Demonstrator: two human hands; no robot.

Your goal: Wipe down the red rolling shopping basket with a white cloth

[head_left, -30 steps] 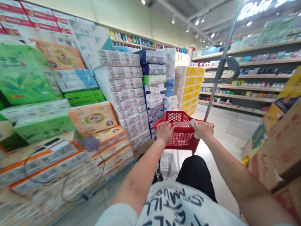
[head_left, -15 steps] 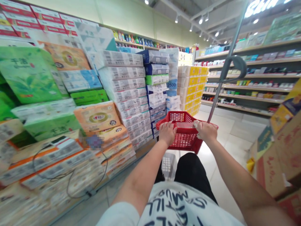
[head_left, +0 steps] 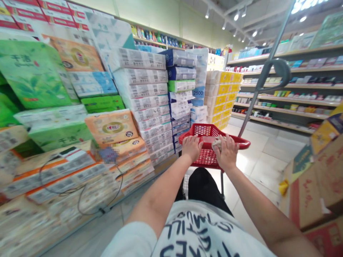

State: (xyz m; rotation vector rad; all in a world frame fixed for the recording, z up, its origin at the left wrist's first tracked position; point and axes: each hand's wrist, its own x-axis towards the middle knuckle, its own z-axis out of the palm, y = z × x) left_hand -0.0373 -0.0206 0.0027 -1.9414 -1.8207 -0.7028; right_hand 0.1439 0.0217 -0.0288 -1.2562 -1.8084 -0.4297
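Observation:
A red plastic shopping cart [head_left: 205, 157] with a perforated basket stands in front of my body. My left hand [head_left: 191, 147] lies over the left part of its red handle [head_left: 207, 139], fingers curled round the bar. On the right part of the bar rests my right hand [head_left: 227, 152], its fingers bent over the top. A crumpled off-white wad [head_left: 216, 143], perhaps tissue or cloth, sits between that thumb and the fingers. Part of the wad is hidden by the hand. The inside of the basket is mostly out of sight.
Stacked tissue packs [head_left: 150, 92] line the left side, and yellow-and-white packs [head_left: 223, 96] stand farther ahead. A grey metal pole [head_left: 253, 107] rises beyond the cart's right side. Cardboard boxes [head_left: 308, 192] flank me on the right. Filled shelves [head_left: 289, 87] run along the back.
My right hand has shifted left along the handle, carrying the wad with it, and its fingers lie higher over the bar. My left hand stays on the bar. My forward leg has shifted left.

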